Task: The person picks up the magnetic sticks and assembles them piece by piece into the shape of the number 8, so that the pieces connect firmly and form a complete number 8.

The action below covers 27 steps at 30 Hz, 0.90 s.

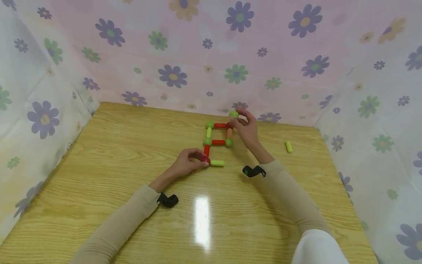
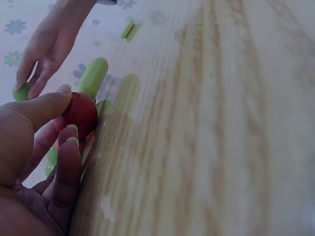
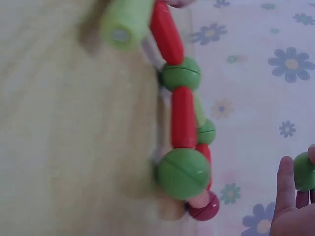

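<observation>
On the table lies a figure of magnetic rods and balls: a square with green balls [image 1: 207, 142] and a dark red ball [image 1: 229, 125] at its corners, joined by red [image 1: 218, 142], green and orange rods. A red rod runs from it to a red ball [image 2: 81, 115], which my left hand [image 1: 187, 162] pinches between thumb and fingers. From this ball a yellow-green rod [image 1: 217, 163] sticks out, a metal dot showing in its free end. My right hand [image 1: 248, 131] holds a green ball [image 3: 304, 171] in its fingertips, close to the far right corner; the right wrist view shows it apart from the figure.
A loose yellow-green rod [image 1: 288, 146] lies on the wooden table [image 1: 148, 128] to the right of my right hand. Flower-patterned cloth [image 1: 204, 55] stands behind the table and along both sides. Each wrist carries a small black camera [image 1: 168, 200].
</observation>
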{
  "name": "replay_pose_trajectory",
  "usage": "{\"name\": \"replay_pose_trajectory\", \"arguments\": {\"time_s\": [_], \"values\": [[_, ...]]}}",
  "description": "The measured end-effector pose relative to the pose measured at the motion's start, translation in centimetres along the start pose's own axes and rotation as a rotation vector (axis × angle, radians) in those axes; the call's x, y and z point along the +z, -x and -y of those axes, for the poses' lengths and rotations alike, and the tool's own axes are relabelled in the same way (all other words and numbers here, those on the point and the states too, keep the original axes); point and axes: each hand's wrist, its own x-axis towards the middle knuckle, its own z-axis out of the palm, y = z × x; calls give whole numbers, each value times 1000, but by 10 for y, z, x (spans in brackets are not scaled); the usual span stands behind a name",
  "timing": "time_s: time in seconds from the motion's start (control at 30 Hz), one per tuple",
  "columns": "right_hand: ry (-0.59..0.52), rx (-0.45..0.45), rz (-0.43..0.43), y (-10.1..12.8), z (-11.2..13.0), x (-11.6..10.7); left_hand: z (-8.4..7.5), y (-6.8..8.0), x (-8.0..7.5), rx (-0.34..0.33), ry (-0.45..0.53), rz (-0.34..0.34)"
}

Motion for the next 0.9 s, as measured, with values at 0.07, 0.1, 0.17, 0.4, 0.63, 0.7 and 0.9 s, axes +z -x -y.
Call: {"name": "replay_pose_trajectory", "arguments": {"time_s": [0.07, 0.1, 0.17, 0.4, 0.63, 0.7, 0.9], "values": [[0, 51, 28, 13, -1, -8, 0, 0, 0, -4, 4, 1], [-20, 79, 35, 19, -2, -11, 0, 0, 1, -6, 2, 0], [-69, 138, 40, 33, -2, -17, -1, 1, 0, -10, 6, 1], [-3, 342, 48, 79, 0, -34, -2, 1, 0, 1, 6, 4], [185, 388, 148, 98, -7, -47, -4, 1, -2, 13, -20, -4], [214, 359, 201, 100, -8, -48, -4, 1, -2, 12, -25, -8], [314, 325, 378, 103, -9, -50, -1, 1, 0, -5, -15, -2]]}}
